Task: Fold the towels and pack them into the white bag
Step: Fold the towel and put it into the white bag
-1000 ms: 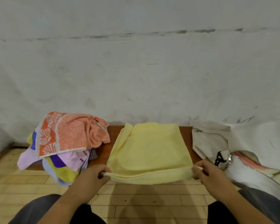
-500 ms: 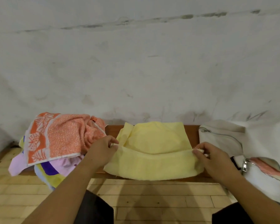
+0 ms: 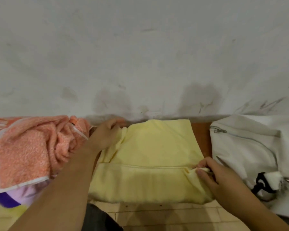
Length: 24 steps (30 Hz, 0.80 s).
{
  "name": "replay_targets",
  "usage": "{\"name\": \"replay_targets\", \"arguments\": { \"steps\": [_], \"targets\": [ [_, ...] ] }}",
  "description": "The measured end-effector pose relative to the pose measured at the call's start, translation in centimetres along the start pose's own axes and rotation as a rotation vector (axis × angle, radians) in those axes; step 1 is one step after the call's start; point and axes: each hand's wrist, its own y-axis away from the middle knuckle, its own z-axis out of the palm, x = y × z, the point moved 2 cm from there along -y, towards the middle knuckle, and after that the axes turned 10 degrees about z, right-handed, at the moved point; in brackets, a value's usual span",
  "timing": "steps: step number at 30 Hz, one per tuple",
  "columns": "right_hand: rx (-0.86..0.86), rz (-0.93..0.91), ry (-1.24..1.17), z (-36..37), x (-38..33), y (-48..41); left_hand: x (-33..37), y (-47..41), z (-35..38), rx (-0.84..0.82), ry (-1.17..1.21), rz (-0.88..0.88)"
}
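A pale yellow towel lies partly folded on the brown bench, its near part doubled over with a hem line across the middle. My left hand holds the towel's far left corner near the wall. My right hand pinches the folded hem at the towel's right side. The white bag lies to the right of the towel, with a zipper along its top and a black strap clip at its near side.
A heap of unfolded towels sits at the left, an orange patterned one on top and purple and yellow ones beneath. A stained grey wall stands right behind the bench. Tiled floor lies below.
My left hand has carried the towel's left corner away from me to the far edge by the wall. The right hand still pinches the hem on the right. The camera has moved closer.
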Motion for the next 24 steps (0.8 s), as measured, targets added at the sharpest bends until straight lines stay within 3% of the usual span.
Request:
{"name": "replay_targets", "arguments": {
  "steps": [5, 9, 15, 18, 24],
  "targets": [
    [0.091, -0.036, 0.084, 0.1, -1.6, 0.3, -1.0, 0.0, -0.9, -0.157, -0.004, -0.005],
    [0.013, -0.084, 0.052, 1.2, -2.6, -0.1, -0.9, 0.3, -0.6, -0.230, -0.083, 0.012],
    [-0.045, -0.083, 0.045, 2.3, -1.9, -0.8, -1.5, 0.1, -0.7, -0.071, -0.133, 0.007],
    [-0.026, -0.066, 0.031, 2.3, -1.5, -0.9, -2.0, 0.0, -1.4, 0.115, -0.080, -0.050],
    [-0.022, -0.054, 0.033, 2.5, -1.4, -0.9, -4.3, 0.4, -2.4, 0.429, 0.413, -0.316]
  ]
}}
